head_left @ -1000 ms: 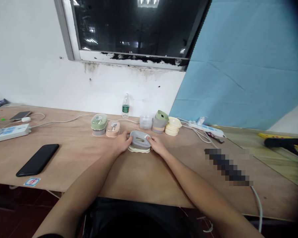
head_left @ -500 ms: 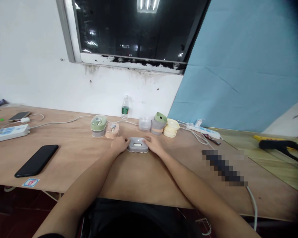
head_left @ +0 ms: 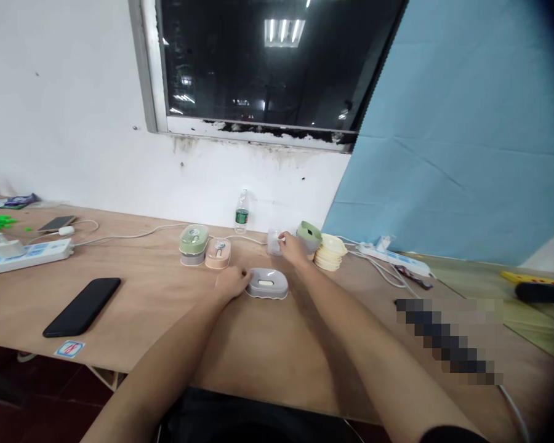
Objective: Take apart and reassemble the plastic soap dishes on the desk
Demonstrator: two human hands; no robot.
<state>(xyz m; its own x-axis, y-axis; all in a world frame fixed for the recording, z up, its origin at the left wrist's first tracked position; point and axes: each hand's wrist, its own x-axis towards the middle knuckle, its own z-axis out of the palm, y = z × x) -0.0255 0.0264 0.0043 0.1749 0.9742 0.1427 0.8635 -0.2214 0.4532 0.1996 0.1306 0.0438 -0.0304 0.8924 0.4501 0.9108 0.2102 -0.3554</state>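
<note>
A grey oval plastic box (head_left: 266, 284) with a pale slot in its top lies in front of me on the table. My left hand (head_left: 232, 282) is closed at its left end, thumb and fingertips against the rim. My right hand (head_left: 292, 248) reaches beyond the box, its fingers pinched at the right edge of a stack of clear plastic covers (head_left: 272, 243). How many covers the fingers grip is hidden. Just right of that hand stand a green oval shell (head_left: 308, 232) on stacked grey ones and a pile of cream-yellow trays (head_left: 331, 253).
Green-and-grey boxes (head_left: 194, 245) and a peach box (head_left: 218, 253) stand behind my left hand. A water bottle (head_left: 242, 212) is by the wall. A black phone (head_left: 82, 307) lies left. Power strips (head_left: 28, 257) and cables run along both sides.
My right hand has left the grey box and moved away from me to the clear covers. My left hand stays at the box's left end. The view has shifted slightly.
</note>
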